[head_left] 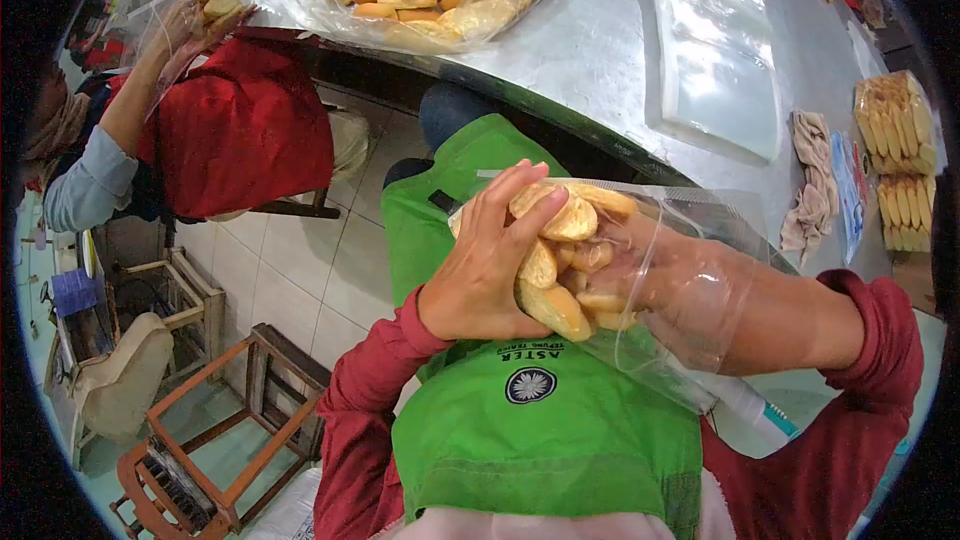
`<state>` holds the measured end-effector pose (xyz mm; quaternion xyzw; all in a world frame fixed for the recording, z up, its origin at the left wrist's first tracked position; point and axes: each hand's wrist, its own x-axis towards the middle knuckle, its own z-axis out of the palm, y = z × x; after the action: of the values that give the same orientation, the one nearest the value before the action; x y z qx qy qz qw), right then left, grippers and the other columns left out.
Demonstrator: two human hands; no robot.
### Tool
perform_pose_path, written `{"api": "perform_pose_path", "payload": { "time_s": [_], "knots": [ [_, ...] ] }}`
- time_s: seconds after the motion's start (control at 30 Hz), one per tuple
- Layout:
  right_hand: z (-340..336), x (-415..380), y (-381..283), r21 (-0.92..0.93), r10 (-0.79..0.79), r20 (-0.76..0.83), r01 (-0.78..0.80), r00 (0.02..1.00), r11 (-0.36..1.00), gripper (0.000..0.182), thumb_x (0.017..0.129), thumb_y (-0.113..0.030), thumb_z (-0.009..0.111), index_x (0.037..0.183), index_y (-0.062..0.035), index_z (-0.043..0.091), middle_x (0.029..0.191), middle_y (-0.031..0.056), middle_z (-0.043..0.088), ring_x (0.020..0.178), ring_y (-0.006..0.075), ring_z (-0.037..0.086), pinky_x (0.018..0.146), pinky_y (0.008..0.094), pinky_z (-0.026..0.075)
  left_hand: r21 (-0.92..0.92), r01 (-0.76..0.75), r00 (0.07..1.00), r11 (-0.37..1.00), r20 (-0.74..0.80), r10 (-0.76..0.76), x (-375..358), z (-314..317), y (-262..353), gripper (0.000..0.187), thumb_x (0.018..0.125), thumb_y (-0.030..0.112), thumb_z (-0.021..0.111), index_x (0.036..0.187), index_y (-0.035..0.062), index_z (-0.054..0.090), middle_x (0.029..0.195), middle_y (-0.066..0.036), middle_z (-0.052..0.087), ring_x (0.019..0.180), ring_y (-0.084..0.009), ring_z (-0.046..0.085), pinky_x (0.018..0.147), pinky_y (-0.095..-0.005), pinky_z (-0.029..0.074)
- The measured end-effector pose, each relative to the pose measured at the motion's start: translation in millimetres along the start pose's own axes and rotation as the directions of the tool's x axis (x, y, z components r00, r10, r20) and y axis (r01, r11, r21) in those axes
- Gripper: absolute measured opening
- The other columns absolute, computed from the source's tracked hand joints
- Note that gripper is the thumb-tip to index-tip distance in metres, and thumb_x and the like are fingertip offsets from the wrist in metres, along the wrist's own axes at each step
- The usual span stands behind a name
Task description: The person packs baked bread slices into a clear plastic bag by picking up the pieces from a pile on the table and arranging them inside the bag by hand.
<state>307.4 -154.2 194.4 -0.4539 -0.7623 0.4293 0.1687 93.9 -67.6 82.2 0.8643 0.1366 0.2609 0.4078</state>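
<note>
A clear plastic bag [690,290] lies across my lap, holding several oval slices of golden bread [552,308]. My left hand [490,260] is closed around the bag's filled end, its thumb and fingers pressing on the bread. Through the plastic I see my right hand [655,275] inside the bag, reaching in through its mouth on the right. Its fingers are curled against the bread slices and are partly hidden by them and by glare.
On the metal table [580,80] are a large bag of bread [430,0], a stack of clear bags [715,50], a cloth [810,180] and packed bread [895,125]. A co-worker's hand [185,25] holds a bag at left. A wooden stool frame [215,430] stands on the floor.
</note>
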Motion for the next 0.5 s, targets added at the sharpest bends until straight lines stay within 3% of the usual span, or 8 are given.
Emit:
{"api": "perform_pose_path", "payload": {
  "time_s": [0.1, 0.2, 0.3, 0.4, 0.5],
  "knots": [
    [6, -11, -14, -0.010, 0.067, -0.219, -0.071, 0.973, 0.997, 0.033, 0.073, 0.001, 0.063, 0.106, -0.0013, 0.053, 0.090, 0.0213, 0.060, 0.088, 0.0386, 0.061, 0.075, 0.0433, 0.051, 0.033, -0.012, 1.000, 0.999, -0.002, 0.012, -1, 4, 5, 0.117, 0.045, 0.029, 0.089, 0.145, 0.0165, 0.028, 0.143, -0.021, 0.028, 0.133, -0.0444, 0.029, 0.102, -0.0544, 0.030],
    [13, -23, -13, 0.084, 0.272, -0.239, -0.260, 0.932, 0.962, 0.035, 0.076, 0.001, 0.063, 0.110, -0.0021, 0.053, 0.092, 0.0219, 0.062, 0.087, 0.0397, 0.062, 0.076, 0.0423, 0.051, 0.039, -0.019, 1.000, 0.999, -0.012, 0.020, 0, 7, 8, 0.117, 0.045, 0.028, 0.088, 0.145, 0.0176, 0.029, 0.143, -0.020, 0.028, 0.133, -0.0444, 0.029, 0.102, -0.0543, 0.030],
    [21, -25, -6, 0.164, 0.284, -0.288, -0.245, 0.914, 0.955, 0.042, 0.077, -0.001, 0.064, 0.117, -0.0010, 0.051, 0.092, 0.0220, 0.064, 0.084, 0.0387, 0.064, 0.075, 0.0398, 0.051, 0.058, -0.028, 0.999, 0.998, -0.018, 0.029, 0, 9, 9, 0.116, 0.045, 0.028, 0.088, 0.145, 0.0182, 0.029, 0.142, -0.020, 0.029, 0.133, -0.0446, 0.029, 0.102, -0.0544, 0.030],
    [31, -20, 10, 0.161, 0.174, -0.393, -0.119, 0.903, 0.980, 0.050, 0.077, -0.003, 0.065, 0.124, -0.0001, 0.048, 0.093, 0.0211, 0.064, 0.083, 0.0355, 0.065, 0.074, 0.0369, 0.051, 0.075, -0.043, 0.999, 0.996, -0.020, 0.044, -1, 10, 11, 0.116, 0.045, 0.028, 0.088, 0.145, 0.0182, 0.029, 0.142, -0.020, 0.030, 0.132, -0.0447, 0.030, 0.102, -0.0545, 0.030],
    [39, -14, 17, 0.275, 0.136, -0.346, -0.038, 0.928, 0.961, 0.054, 0.077, -0.003, 0.066, 0.127, 0.0002, 0.046, 0.093, 0.0209, 0.064, 0.081, 0.0332, 0.066, 0.073, 0.0354, 0.051, 0.072, -0.041, 0.999, 0.997, -0.031, 0.043, -2, 10, 11, 0.116, 0.045, 0.027, 0.088, 0.145, 0.0181, 0.029, 0.142, -0.020, 0.030, 0.132, -0.0448, 0.030, 0.102, -0.0546, 0.030]
  ]
}}
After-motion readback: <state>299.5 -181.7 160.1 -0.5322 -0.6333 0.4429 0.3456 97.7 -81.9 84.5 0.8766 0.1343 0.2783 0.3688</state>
